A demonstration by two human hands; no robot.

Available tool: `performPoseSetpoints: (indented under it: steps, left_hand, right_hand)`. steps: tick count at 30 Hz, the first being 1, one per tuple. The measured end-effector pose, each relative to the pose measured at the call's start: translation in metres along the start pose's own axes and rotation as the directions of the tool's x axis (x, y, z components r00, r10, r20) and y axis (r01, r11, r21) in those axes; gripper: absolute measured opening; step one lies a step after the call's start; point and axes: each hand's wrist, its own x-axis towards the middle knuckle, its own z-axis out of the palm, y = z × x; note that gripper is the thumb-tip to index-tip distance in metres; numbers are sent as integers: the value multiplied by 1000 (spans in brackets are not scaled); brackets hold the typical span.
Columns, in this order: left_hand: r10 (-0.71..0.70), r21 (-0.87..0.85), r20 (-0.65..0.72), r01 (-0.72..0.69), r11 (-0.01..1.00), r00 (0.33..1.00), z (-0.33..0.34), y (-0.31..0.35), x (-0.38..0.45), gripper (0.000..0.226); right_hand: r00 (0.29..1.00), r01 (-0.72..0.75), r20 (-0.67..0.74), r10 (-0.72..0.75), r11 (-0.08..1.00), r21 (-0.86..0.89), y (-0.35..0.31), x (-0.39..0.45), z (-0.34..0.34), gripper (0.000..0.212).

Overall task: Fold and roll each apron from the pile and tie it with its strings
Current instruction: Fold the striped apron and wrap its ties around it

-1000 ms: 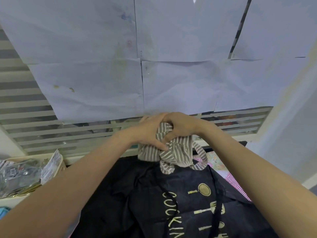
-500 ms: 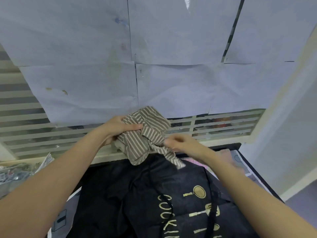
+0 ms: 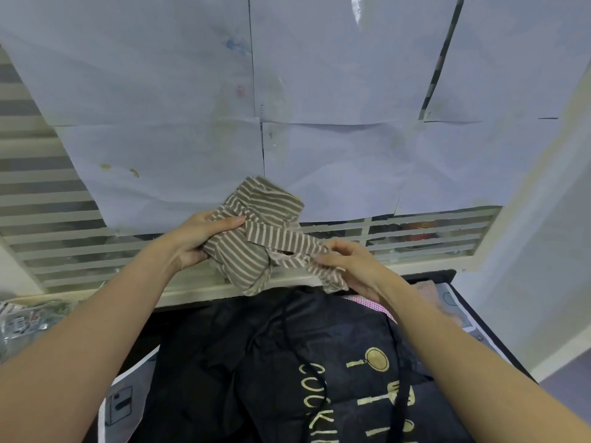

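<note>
Two hands on one bundle. Left hand point(image 3: 195, 241) wraps the striped apron roll point(image 3: 252, 238), thumb pressed over the front, fingers curled behind, likely to stop the roll unwinding while it gets tied. Right hand point(image 3: 348, 266) pinches the striped strap point(image 3: 287, 243) between thumb and fingertips, pulling it right and taut across the roll; strap end hangs loose below that hand. Bundle is held in the air above the far edge of the table, in front of the louvred window point(image 3: 415, 238). Black printed apron point(image 3: 319, 372) lies spread on the near side, under the arms, probably next from the pile. Pink checked cloth point(image 3: 371, 306) peeks out right of it. Knot looks not yet finished.
</note>
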Motion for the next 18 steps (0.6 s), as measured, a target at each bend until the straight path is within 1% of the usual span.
performPoseSetpoints:
  steps: [2, 3, 4, 6, 7, 9, 10, 11, 12, 13, 14, 15, 16, 17, 18]
  left_hand:
    - [21, -34, -3, -21, 999, 1000, -6, 4, 0, 100]
    - [32, -39, -2, -32, 999, 999, -8, 7, 0, 99]
    - [40, -36, 5, -40, 999, 999, -9, 9, -1, 99]
    - [57, -27, 1, -57, 998, 998, -7, 11, -2, 95]
    - [63, -27, -16, -64, 998, 998, -7, 11, -1, 87]
    - [58, -48, -91, -63, 997, 994, -9, 9, 1, 53]
    - [49, -50, -150, -57, 997, 988, -12, 8, 3, 41]
    - [39, -49, -197, -50, 998, 980, -15, 6, 4, 43]
    - [25, -45, -232, -36, 998, 973, -18, 3, 5, 51]
    - [10, -33, -260, -19, 999, 966, -19, 0, 5, 57]
    - [3, -9, -283, -6, 1000, 959, -18, -3, 6, 56]
    - [5, 20, -305, 1, 1000, 952, -15, -7, 6, 53]
    - [9, 57, -321, 10, 998, 947, -10, -10, 7, 49]
    - [14, 108, -323, 22, 994, 946, -4, -13, 6, 49]
    - [27, 171, -305, 26, 985, 952, 3, -15, 6, 52]
  right_hand:
    - [999, -38, -24, 40, 997, 73, 4, -1, -4, 10]
    - [997, -61, -32, 64, 995, 81, 6, -3, -4, 9]
    - [997, -64, -45, 68, 995, 71, 6, -4, -2, 9]
    - [998, -28, -63, 30, 999, 35, 6, -3, 0, 12]
    - [997, -22, -69, 23, 1000, 15, 5, -3, -1, 15]
    - [996, -61, -63, 57, 996, -60, 4, -5, -8, 25]
    - [994, -103, -57, 98, 990, -92, 3, -7, -12, 33]
    - [987, -155, -56, 150, 984, -92, 2, -9, -15, 40]
    - [980, -195, -42, 194, 980, -36, 0, -12, -16, 41]
    - [979, -201, 1, 201, 978, 63, -2, -14, -16, 36]
    - [983, -179, 80, 167, 965, 190, -6, -15, -14, 30]
    - [980, -149, 174, 98, 941, 305, -11, -14, -10, 25]
    - [969, -116, 247, 17, 913, 392, -16, -13, -4, 26]
    - [956, -81, 288, -58, 890, 448, -22, -11, 3, 33]
    - [952, -49, 287, -107, 872, 488, -27, -7, 9, 42]
